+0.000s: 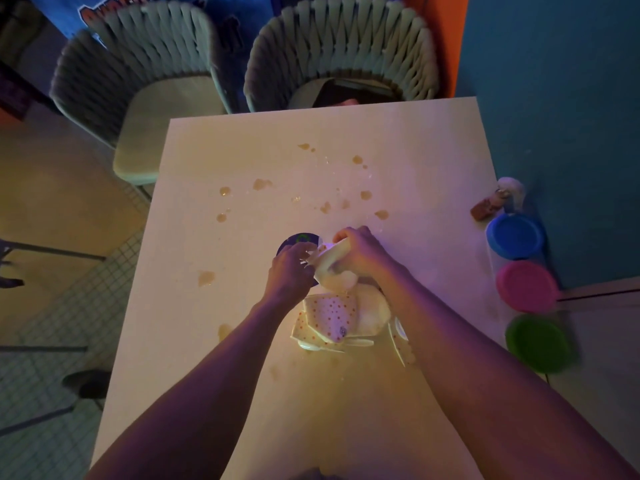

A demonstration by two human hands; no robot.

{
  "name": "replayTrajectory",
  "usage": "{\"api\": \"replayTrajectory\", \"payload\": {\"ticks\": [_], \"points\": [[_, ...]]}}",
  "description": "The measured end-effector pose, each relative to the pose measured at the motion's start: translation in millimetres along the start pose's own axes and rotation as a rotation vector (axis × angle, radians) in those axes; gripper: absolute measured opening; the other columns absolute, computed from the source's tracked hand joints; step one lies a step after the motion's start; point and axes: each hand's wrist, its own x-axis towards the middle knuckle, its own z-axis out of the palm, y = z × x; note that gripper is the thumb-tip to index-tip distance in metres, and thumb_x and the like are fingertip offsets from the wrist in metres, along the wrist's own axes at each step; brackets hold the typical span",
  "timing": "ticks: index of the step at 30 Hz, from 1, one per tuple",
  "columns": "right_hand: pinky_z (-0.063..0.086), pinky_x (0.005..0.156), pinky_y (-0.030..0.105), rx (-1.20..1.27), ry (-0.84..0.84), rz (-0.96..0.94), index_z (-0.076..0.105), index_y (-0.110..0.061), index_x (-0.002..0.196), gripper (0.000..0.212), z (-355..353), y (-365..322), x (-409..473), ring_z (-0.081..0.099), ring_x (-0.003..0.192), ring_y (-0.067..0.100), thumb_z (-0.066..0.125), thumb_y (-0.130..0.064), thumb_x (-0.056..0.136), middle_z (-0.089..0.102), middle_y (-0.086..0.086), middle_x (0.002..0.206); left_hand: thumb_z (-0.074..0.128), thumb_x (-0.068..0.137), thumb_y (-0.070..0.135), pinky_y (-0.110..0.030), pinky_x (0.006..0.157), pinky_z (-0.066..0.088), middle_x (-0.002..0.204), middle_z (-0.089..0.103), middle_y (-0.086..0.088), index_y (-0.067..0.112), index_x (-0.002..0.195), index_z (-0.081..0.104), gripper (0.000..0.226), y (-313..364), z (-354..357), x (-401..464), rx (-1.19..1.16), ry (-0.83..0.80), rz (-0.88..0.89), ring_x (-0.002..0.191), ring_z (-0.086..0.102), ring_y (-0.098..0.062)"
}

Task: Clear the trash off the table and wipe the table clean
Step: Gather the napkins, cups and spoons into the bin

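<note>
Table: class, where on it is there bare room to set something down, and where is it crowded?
Free: the near end of the table beside the left forearm, and the far left corner by the chairs. Crowded: the middle, with both hands on the dotted paper trash, spill spots beyond, and coloured lids along the right edge.

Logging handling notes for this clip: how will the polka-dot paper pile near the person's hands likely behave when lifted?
The dotted pile looks like thin paper plates or napkins lying bent and askew, so it is probably light and floppy. Its pieces overlap loosely, so some may slide apart unless gathered. Spills dot the table, so the underside may be damp or sticky, though that is hidden.
</note>
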Motion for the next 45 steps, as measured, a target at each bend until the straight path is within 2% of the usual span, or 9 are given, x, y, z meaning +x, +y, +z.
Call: {"api": "replayTrajectory", "payload": {"ticks": [4, 9, 15, 18, 24, 32, 36, 40, 45], "points": [[0.057, 0.086, 0.041, 0.046, -0.014, -0.002, 0.061, -0.031, 0.106, 0.060, -6, -3, -5, 0.060, 0.104, 0.022, 0.093, -0.021, 0.056, 0.060, -0.002, 0.113, 0.067, 0.088, 0.009, -0.006, 0.066, 0.040, 0.106, 0.068, 0.007, 0.021, 0.123, 0.069, 0.037, 3, -2, -4, -0.050, -0.010, 0.039, 0.092, 0.063, -0.009], [0.052, 0.082, 0.034, -0.030, -0.016, -0.027, 0.069, -0.025, 0.113, 0.060, -13, -2, -12, 0.058, 0.102, 0.022, 0.093, -0.026, 0.058, 0.055, 0.001, 0.114, 0.069, 0.089, 0.016, -0.008, 0.068, 0.040, 0.109, 0.070, 0.004, 0.022, 0.123, 0.070, 0.034, 5, -4, -6, -0.077, -0.014, 0.088, 0.091, 0.066, -0.010], [0.044, 0.066, 0.029, -0.034, -0.064, -0.072, 0.063, -0.025, 0.101, 0.044, -20, -6, -26, 0.061, 0.092, 0.021, 0.089, -0.028, 0.066, 0.064, 0.002, 0.104, 0.063, 0.086, 0.000, -0.017, 0.062, 0.058, 0.108, 0.066, 0.002, 0.022, 0.118, 0.069, 0.039, 12, -12, -17, -0.237, -0.006, 0.113, 0.087, 0.068, -0.010], [0.043, 0.063, 0.028, -0.009, -0.045, -0.098, 0.060, -0.022, 0.103, 0.041, -27, -8, -32, 0.059, 0.090, 0.021, 0.086, -0.027, 0.072, 0.062, 0.002, 0.106, 0.060, 0.087, -0.002, -0.014, 0.053, 0.052, 0.109, 0.064, 0.000, 0.019, 0.126, 0.063, 0.044, 18, -16, -23, -0.293, 0.053, 0.098, 0.077, 0.067, -0.003], [0.040, 0.063, 0.026, 0.100, 0.151, -0.100, 0.059, -0.023, 0.108, 0.041, -42, -2, -46, 0.057, 0.090, 0.020, 0.084, -0.028, 0.075, 0.060, 0.001, 0.106, 0.073, 0.083, 0.028, -0.039, 0.090, 0.055, 0.127, 0.066, 0.000, 0.025, 0.142, 0.047, 0.064, 6, -10, -43, -0.136, -0.032, 0.000, 0.100, 0.065, -0.013], [0.052, 0.080, 0.035, 0.175, 0.289, -0.059, 0.062, -0.019, 0.115, 0.045, -48, 10, -71, 0.064, 0.094, 0.024, 0.081, -0.031, 0.076, 0.068, 0.005, 0.106, 0.075, 0.079, 0.056, -0.046, 0.096, 0.048, 0.140, 0.057, 0.003, 0.029, 0.146, 0.035, 0.082, -8, 15, -68, 0.153, -0.173, 0.037, 0.127, 0.048, -0.028], [0.042, 0.062, 0.028, 0.219, 0.312, -0.048, 0.065, -0.019, 0.105, 0.029, -47, 18, -93, 0.059, 0.080, 0.018, 0.077, -0.029, 0.081, 0.064, 0.001, 0.088, 0.073, 0.080, 0.056, -0.045, 0.096, 0.047, 0.140, 0.056, -0.003, 0.029, 0.147, 0.035, 0.082, -3, 19, -71, 0.287, -0.186, 0.119, 0.127, 0.046, -0.030], [0.042, 0.062, 0.031, 0.375, 0.338, 0.025, 0.059, -0.015, 0.087, 0.028, -41, 31, -112, 0.054, 0.071, 0.016, 0.077, -0.033, 0.076, 0.056, -0.002, 0.075, 0.073, 0.084, 0.046, -0.043, 0.102, 0.042, 0.143, 0.053, -0.002, 0.029, 0.144, 0.042, 0.070, 0, 19, -70, 0.364, -0.184, 0.237, 0.129, 0.043, -0.029], [0.054, 0.064, 0.041, 0.552, 0.363, 0.097, 0.061, -0.017, 0.092, 0.031, -25, 53, -145, 0.062, 0.079, 0.020, 0.076, -0.038, 0.074, 0.063, 0.003, 0.085, 0.075, 0.083, 0.020, -0.039, 0.093, 0.049, 0.120, 0.064, -0.005, 0.030, 0.133, 0.055, 0.054, 6, 13, -72, 0.170, -0.210, 0.271, 0.114, 0.055, -0.027]]}}
